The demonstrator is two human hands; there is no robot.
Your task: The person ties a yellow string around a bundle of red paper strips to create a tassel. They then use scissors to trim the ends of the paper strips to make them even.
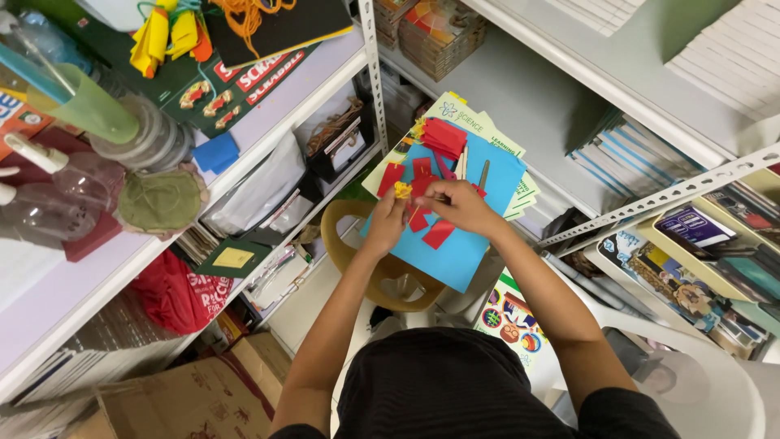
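Hands meet over a blue sheet (479, 244) that rests on a tan stool (341, 244) between two shelf racks. The left hand (388, 221) has its fingers pinched together on a small yellow piece (403, 189), held just above the sheet. The right hand (461, 205) is curled shut beside it, its grip closed on a red strip (422, 189) at the same spot, so the two hands touch at the fingertips. More red strips (439, 234) lie loose on the blue sheet, one just below the right hand, and a red stack (444, 136) sits at the sheet's far edge. Scissors (483, 175) lie on the sheet past the right hand. Under the sheet are printed booklets (475, 122). On the left shelf (268, 114) stand a green cup (93, 106), a clear spray bottle (57, 175) and a green game box (236, 81). Books (626, 154) fill the right rack, and a white chair (699, 382) stands near the right arm.
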